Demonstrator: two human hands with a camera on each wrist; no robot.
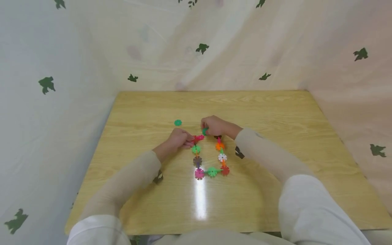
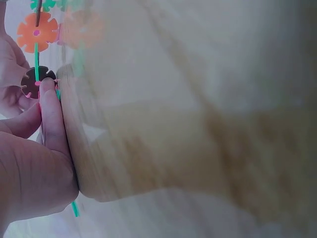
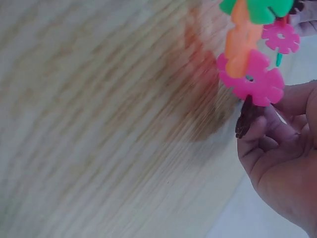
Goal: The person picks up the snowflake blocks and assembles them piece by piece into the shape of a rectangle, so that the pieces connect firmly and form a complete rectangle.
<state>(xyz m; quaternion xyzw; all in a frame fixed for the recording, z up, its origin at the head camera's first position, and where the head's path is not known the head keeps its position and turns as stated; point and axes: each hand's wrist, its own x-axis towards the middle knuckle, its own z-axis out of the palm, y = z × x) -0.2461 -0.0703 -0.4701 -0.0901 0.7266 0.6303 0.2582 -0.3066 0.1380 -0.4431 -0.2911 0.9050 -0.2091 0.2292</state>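
Observation:
A chain of slotted, flower-shaped interlocking discs lies on the table in a near-rectangle, with a pink disc [image 1: 199, 174] at its lower left corner and a red disc [image 1: 225, 170] at the lower right. My left hand [image 1: 179, 140] pinches the chain's upper left end, at a red disc [image 1: 195, 139] with a pink disc [image 1: 200, 137] beside it. Between the fingertips of my right hand [image 1: 214, 125] is a green disc [image 1: 205, 131]. Close under that hand, a dark brown disc [image 3: 243, 119] joins a pink disc [image 3: 255, 82]. Fingers partly hide the joints.
One loose green disc [image 1: 178, 123] lies on the wooden table [image 1: 147, 112], beyond the left hand. Pale cloth [image 1: 165, 44] with dark green leaf-like shapes hangs behind the table and at both sides. Light glares on the tabletop below the chain.

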